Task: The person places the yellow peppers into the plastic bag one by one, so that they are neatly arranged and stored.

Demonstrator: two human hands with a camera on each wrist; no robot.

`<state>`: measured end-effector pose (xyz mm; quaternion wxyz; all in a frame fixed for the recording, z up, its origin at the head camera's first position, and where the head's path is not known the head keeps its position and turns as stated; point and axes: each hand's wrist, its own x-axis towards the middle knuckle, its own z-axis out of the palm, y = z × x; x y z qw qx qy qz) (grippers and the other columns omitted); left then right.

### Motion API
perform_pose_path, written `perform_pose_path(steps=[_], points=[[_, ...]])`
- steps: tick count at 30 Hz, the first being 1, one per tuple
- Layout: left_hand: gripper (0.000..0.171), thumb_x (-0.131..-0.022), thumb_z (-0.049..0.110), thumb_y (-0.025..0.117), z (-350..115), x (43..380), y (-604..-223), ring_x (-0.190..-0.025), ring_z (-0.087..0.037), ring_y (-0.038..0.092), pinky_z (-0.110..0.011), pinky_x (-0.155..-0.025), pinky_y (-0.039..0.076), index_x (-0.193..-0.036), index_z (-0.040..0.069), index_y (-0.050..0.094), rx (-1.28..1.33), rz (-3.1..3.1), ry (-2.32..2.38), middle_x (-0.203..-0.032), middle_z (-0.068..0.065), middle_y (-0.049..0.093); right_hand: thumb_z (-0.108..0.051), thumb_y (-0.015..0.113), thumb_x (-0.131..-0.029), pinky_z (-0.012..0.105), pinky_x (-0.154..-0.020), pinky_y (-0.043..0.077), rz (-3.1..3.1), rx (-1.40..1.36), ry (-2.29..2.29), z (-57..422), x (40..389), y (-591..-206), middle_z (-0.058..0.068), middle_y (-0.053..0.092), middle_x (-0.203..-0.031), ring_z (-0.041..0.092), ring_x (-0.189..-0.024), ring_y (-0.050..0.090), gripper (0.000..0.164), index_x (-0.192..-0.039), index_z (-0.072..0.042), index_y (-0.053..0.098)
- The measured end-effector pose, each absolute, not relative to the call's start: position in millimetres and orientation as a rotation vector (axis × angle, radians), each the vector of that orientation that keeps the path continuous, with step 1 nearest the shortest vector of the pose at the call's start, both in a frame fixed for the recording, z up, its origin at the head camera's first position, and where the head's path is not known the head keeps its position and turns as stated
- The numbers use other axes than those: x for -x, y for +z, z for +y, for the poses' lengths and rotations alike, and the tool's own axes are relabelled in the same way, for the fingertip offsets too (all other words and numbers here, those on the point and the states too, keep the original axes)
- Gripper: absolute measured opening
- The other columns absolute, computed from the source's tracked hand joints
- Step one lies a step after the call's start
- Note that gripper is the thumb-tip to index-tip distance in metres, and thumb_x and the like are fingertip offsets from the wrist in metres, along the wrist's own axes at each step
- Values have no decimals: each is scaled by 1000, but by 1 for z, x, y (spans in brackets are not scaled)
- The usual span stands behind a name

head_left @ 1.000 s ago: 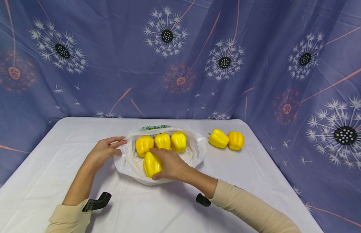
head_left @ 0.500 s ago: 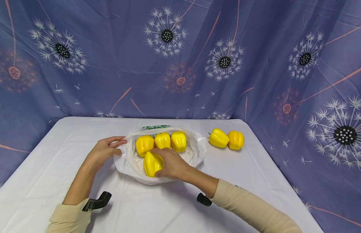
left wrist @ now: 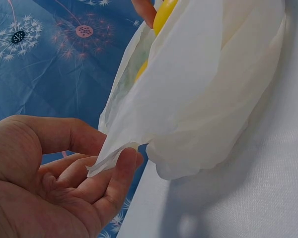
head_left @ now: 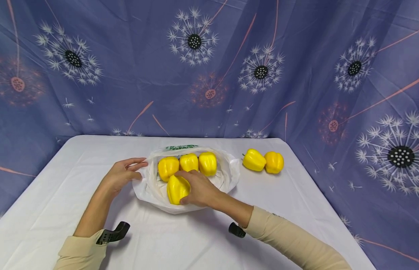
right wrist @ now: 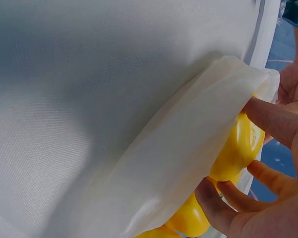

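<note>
A white plastic bag [head_left: 143,192] lies open-mouthed on the table. At its left edge my left hand [head_left: 119,177] pinches a fold of the plastic; in the left wrist view, thumb and fingers meet around the bag's corner. My right hand [head_left: 203,190] reaches over the front rim and grips a yellow bell pepper [head_left: 177,190] within the bag's mouth. In the right wrist view, its fingers spread around this pepper [right wrist: 238,146] beside the bag wall. Behind it in the bag sit 3 more peppers: a left one [head_left: 168,168], a middle one [head_left: 189,162] and a right one [head_left: 207,164].
Right of the bag, two yellow bell peppers lie side by side, one yellow [head_left: 253,160] and one deeper yellow-orange [head_left: 274,162]. A white cloth covers the table [head_left: 155,243]. Behind it hangs a blue curtain [head_left: 135,67] with dandelion prints.
Over the last second my right hand and its pepper have shifted very slightly, the thumb sliding a little to the right. My left hand and the other peppers stay in place.
</note>
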<state>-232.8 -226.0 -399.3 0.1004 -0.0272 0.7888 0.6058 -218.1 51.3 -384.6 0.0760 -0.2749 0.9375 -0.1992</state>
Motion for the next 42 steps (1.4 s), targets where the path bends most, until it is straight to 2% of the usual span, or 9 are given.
perform_pose_path(steps=[22,42], points=[[78,-82,-5,60,-225,235,-396,-156,-36,19,-58,-117,23,-155,1,37,93,2333,1773,-149,-21,51,-24,89,-74,42,-108,45,2814,852,-605,52,222,-386,4,61,-138,23,-130,54,81,-146,-25,52],[78,-81,-6,61,-226,233,-399,-155,-36,23,-55,-114,25,-155,1,39,80,2333,1783,-146,-19,55,-22,88,-75,44,-109,44,2820,870,-600,53,219,-386,4,61,-140,24,-133,53,82,-147,-26,50]])
